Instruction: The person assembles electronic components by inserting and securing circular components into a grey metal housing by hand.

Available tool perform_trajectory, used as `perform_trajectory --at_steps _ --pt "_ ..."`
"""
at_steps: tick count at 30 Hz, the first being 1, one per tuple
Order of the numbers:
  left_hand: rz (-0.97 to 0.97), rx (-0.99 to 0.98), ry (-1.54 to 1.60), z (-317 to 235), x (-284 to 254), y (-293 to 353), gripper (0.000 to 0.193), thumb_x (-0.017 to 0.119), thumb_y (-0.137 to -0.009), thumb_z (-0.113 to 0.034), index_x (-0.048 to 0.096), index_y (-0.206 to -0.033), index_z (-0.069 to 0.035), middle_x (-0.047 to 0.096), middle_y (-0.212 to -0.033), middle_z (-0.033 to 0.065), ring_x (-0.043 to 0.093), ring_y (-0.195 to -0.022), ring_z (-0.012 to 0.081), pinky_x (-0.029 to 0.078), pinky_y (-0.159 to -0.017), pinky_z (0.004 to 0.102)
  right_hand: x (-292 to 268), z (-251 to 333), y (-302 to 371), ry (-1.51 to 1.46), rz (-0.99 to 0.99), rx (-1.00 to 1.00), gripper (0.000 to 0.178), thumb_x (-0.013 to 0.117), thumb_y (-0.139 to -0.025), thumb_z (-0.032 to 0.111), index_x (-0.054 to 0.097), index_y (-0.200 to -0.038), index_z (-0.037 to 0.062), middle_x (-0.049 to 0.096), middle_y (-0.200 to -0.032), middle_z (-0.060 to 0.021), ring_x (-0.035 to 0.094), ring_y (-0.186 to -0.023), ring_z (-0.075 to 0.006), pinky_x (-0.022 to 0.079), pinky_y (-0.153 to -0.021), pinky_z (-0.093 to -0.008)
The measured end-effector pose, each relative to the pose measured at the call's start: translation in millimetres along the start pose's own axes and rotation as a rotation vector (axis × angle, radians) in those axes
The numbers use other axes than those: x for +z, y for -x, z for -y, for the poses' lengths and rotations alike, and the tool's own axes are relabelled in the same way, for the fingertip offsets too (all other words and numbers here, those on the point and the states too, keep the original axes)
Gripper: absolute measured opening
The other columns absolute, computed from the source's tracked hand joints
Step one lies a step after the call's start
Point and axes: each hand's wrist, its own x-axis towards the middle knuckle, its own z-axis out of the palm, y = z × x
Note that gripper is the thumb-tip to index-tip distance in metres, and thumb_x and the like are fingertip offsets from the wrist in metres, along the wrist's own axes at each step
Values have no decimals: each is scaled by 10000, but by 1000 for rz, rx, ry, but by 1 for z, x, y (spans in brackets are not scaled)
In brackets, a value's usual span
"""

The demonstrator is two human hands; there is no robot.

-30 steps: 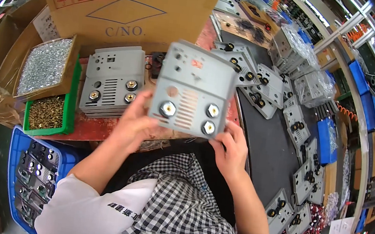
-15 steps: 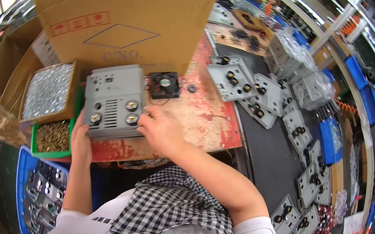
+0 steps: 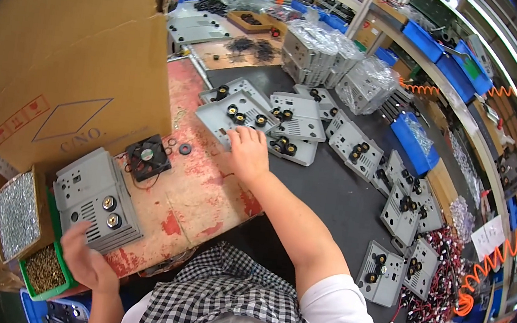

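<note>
My right hand reaches across the bench, its fingers bent over the near edge of a grey metal panel. That panel carries black round fittings with brass-coloured centres and overlaps other similar panels. Its thumb is mostly hidden. My left hand is raised beside the near left corner of a stack of grey slotted panels, fingers extended and nothing in them. Two nut-topped brass fittings show on the stack's top panel; my left fingertips partly cover its near corner.
A black fan lies behind the stack, near a small black ring. A large cardboard box stands at the back left. A box of silvery parts and a green bin of brass parts sit left. Bagged panels stand far back.
The view has turned right. My right hand has left the stack and reached the panels on the right. My left hand has come off the stack's side.
</note>
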Motion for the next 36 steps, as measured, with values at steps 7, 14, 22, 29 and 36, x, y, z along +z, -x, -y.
perform_trajectory --at_steps 7,14,22,29,36 --pt "625 -372 325 -7 83 31 186 606 -746 10 604 -931 2 625 -907 121 608 -824 211 477 -760 307 -16 -59 8 123 284 -54 198 657 -744 194 591 -928 155 599 -920 -28 559 -983 -214 368 -956 -436" --pt "1021 -1024 857 -5 132 71 260 580 -873 -34 562 -1132 -11 615 -1036 69 592 -925 114 480 -804 240 -55 -34 38 123 410 -339 78 532 -789 189 592 -825 154 603 -769 -30 615 -760 -206 441 -727 -366" --pt "1232 -1214 1018 -23 198 121 439 603 -874 -89 430 -1270 -13 568 -1126 85 579 -952 135 468 -838 274 -102 31 107 -94 565 -212 128 524 -794 131 537 -875 32 628 -723 -117 653 -600 -265 511 -467 -359" --pt "1107 -1548 1154 -29 219 149 384 602 -889 -216 484 -1216 -54 580 -1105 66 565 -1022 170 479 -862 332 -105 53 111 -143 607 62 206 450 -845 89 456 -1039 21 626 -751 -157 650 -641 -293 514 -503 -375" --pt "662 -1848 1617 -14 207 133 350 474 -957 -248 440 -1212 -11 605 -1049 208 630 -880 266 528 -802 351 -120 -36 104 -14 177 243 260 673 -716 206 575 -929 94 586 -893 -95 579 -822 -269 488 -662 -398"
